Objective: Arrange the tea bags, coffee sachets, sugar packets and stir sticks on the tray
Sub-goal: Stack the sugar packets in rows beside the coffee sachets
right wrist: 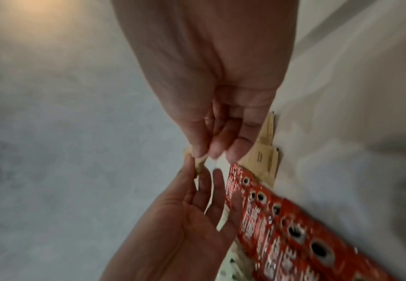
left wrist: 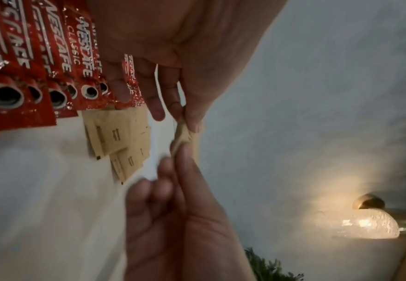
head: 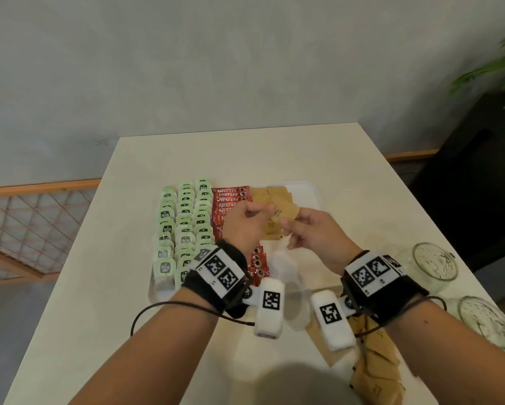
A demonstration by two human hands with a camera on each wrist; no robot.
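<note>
At the centre of the head view, the left hand (head: 247, 220) and right hand (head: 309, 232) each pinch one brown sugar packet (head: 283, 215) between thumb and fingertips, lifted over the white tray (head: 311, 190), probably to lay it beside the red coffee sachets (head: 231, 200) and green tea bags (head: 184, 226).

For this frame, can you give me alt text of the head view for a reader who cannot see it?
Both hands, left hand and right hand, pinch one brown sugar packet above a white tray. The tray holds rows of green tea bags, red coffee sachets and brown sugar packets; two glass jars stand at the table's right.
</note>
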